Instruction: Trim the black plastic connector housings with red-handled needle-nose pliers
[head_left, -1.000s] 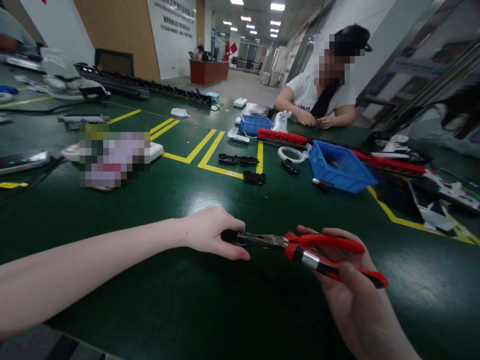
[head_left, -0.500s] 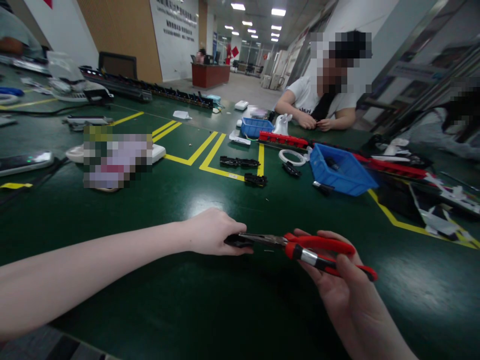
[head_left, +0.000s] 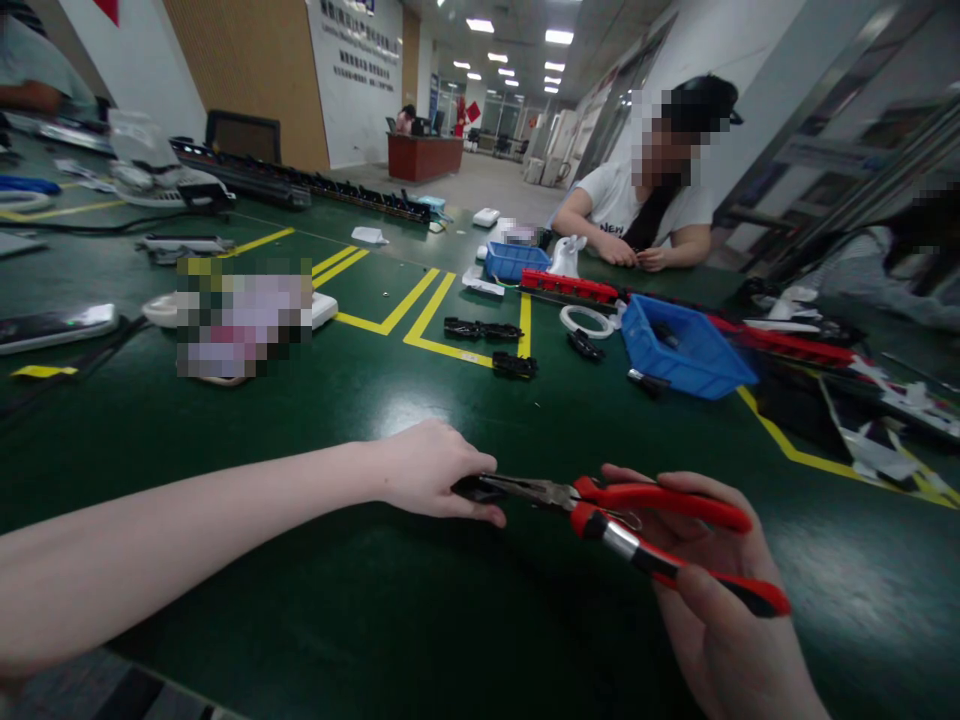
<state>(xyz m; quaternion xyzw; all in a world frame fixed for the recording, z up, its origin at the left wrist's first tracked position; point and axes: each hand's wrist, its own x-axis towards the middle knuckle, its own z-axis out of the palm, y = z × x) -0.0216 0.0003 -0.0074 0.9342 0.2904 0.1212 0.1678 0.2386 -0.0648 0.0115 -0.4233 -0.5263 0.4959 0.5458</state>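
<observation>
Blue tray (head_left: 694,368), one, toward the desk's (head_left: 315,610) far edge: held a dark piece (head_left: 664,334). Smaller blue bin (head_left: 517,262), one, farther out: contents indistinct. Black part (head_left: 478,488), one, near the desk's near edge: clamped in the left hand (head_left: 439,470). Red-handled pliers (head_left: 621,540), one: gripped by the right hand (head_left: 716,590), tips at the part, handles spread wider than half a second earlier. Green surface lay between hands and near edge.

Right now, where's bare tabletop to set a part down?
Free: dark green tabletop between the bare left forearm and the right grip, toward the near edge; also the stretch right of that grip, short of the right-side yellow tape line.
Crowded: around the larger blue plastic bin, with a white ring, small black parts and a long red strip close by.
</observation>
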